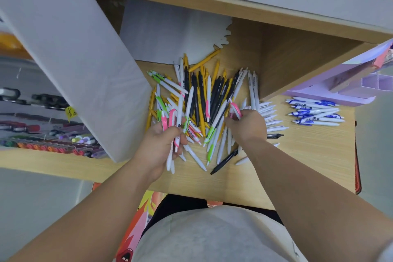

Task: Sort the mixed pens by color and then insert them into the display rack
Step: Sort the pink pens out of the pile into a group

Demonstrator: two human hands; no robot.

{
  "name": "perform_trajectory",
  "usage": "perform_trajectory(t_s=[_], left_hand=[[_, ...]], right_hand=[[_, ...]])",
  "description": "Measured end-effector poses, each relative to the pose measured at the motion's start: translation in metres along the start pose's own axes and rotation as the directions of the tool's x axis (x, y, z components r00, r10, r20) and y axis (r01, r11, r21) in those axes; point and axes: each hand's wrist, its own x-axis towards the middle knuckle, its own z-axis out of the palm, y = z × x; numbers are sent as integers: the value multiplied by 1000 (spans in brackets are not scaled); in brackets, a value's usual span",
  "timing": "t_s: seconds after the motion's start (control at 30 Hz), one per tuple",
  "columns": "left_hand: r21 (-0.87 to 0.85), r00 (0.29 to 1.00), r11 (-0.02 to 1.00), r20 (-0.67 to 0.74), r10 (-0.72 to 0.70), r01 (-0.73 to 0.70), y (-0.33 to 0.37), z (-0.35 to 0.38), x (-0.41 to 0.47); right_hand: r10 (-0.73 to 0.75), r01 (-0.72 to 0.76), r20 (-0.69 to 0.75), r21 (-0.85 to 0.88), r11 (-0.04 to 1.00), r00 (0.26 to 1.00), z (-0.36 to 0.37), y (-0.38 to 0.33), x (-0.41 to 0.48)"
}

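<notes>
Gripping a pink bundle (pixel 171 117) in the left hand (pixel 161 144), pinching one pink pen (pixel 235 110) with the right hand (pixel 249 125). Light, stiff, slick: take mid-barrel.

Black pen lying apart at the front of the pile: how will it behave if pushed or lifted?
The black pen looks like a slim rigid plastic barrel, so probably stiff and light. Flat on the smooth wooden shelf, it would likely slide or roll easily. The white pens close beside its upper end could get knocked.
</notes>
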Motion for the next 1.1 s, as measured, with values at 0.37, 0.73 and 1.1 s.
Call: perform_trajectory(t_s=[0.37, 0.73, 1.1], left_hand=[[-178, 998, 982, 12, -58, 60, 2, -9, -3], [-159, 998, 986, -29, -60, 54, -9, -16, -17], [-21, 996, 999, 80, -30, 31, -13, 62, -26]], right_hand=[[-164, 150, 55, 195, 969, 985, 3, -38, -12], [-114, 108, 116, 57, 993, 987, 17, -49, -3], [-159, 106, 216, 241, 965, 963, -76, 72, -25]])
